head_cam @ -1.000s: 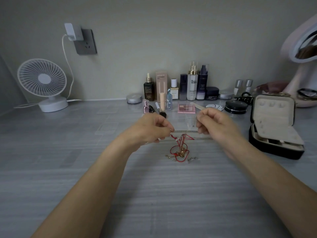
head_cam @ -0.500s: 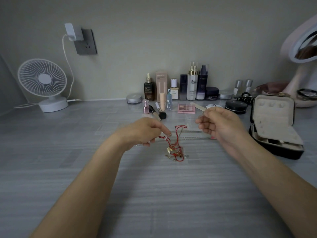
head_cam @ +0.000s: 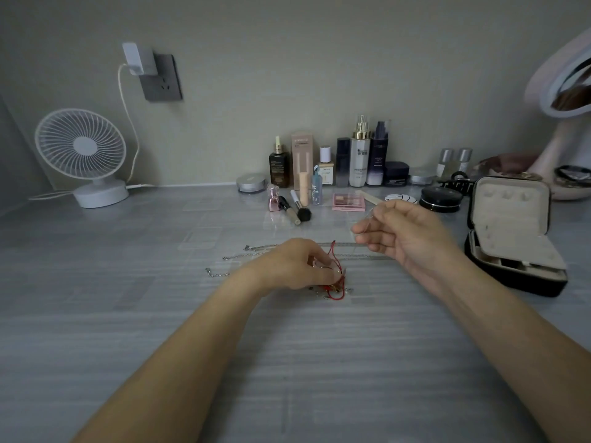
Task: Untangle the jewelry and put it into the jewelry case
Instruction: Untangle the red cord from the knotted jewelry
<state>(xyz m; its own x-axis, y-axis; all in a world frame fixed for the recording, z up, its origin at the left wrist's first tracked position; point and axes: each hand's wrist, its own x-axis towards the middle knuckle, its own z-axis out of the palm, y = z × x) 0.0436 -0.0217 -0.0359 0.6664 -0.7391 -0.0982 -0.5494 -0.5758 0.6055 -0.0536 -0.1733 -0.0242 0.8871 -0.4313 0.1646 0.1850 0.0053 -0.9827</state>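
A tangle of red cord and small metal charms (head_cam: 335,287) lies on the grey table, and my left hand (head_cam: 297,265) pinches a loop of the red cord from above. Thin silver chains (head_cam: 252,248) stretch across the table behind it, their left ends lying free. My right hand (head_cam: 403,233) hovers over the chains' right ends with curled, blurred fingers; whether it holds a chain is unclear. The black jewelry case (head_cam: 518,284) stands open at the right, its beige-lined lid upright.
Cosmetic bottles (head_cam: 359,158), brushes (head_cam: 295,209) and a pink palette (head_cam: 348,201) line the back of the table. A black compact (head_cam: 441,199) sits near the case. A white fan (head_cam: 83,158) stands at the far left, a mirror (head_cam: 563,91) at the far right.
My left hand let go of the chain ends, dropped to the table and took the red cord. The tangle sank onto the table. My right hand rose slightly.
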